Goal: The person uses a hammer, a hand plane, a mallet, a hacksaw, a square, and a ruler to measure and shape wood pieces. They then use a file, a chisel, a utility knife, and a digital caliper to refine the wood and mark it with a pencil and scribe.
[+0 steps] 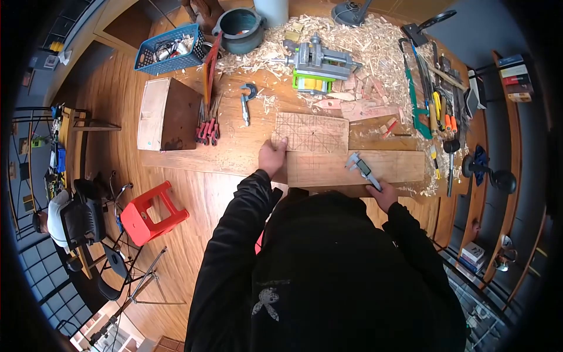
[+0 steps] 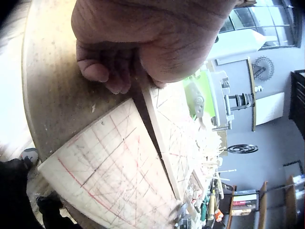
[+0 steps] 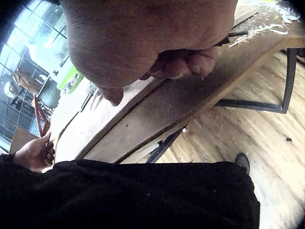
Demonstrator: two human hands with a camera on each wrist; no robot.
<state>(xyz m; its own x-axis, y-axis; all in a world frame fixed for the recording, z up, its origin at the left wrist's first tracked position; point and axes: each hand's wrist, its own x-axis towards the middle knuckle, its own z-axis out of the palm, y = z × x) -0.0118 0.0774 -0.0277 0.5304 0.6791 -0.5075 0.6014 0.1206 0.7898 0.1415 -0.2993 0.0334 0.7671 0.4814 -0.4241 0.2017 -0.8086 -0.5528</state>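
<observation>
Two pencil-marked boards lie on the bench, an upper board point(image 1: 314, 132) and a longer lower board point(image 1: 393, 166). My left hand point(image 1: 271, 158) grips the upper board by its near left corner; the left wrist view has the hand point(image 2: 147, 38) above that board's edge point(image 2: 155, 119), and a dark gap separates it from the lower board point(image 2: 114, 167). A digital caliper point(image 1: 364, 168) lies slanted over the lower board, its jaws toward the upper left. My right hand point(image 1: 385, 196) holds its lower end at the bench's front edge, fingers curled in the right wrist view.
A vise point(image 1: 321, 61) stands among wood shavings point(image 1: 375, 47) behind the boards. Left are a micrometer point(image 1: 246, 105), red-handled tools point(image 1: 207, 132), a wooden box point(image 1: 170, 114), a blue basket point(image 1: 170, 50) and a pot point(image 1: 239, 32). Saws and chisels point(image 1: 437, 111) lie right; a red stool point(image 1: 153, 214) stands on the floor.
</observation>
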